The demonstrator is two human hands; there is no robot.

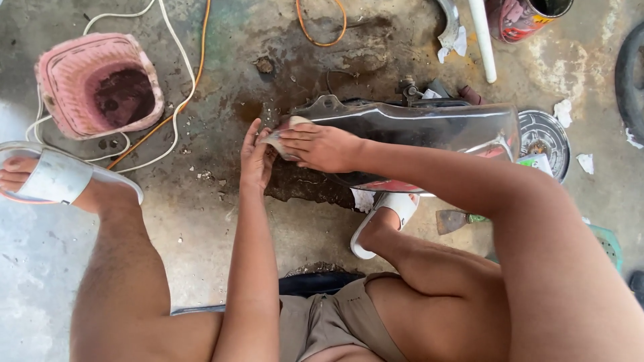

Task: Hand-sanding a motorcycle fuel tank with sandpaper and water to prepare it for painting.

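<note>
Two hands at panel's left end | right hand (320,146) presses sandpaper (280,139) flat | left hand (255,159) grips it below | black panel (416,137) runs rightward.

One head-worn camera looked almost straight down from close above the seated person's knees, facing the stained concrete floor (201,221), with both forearms reaching away toward the far side.
</note>
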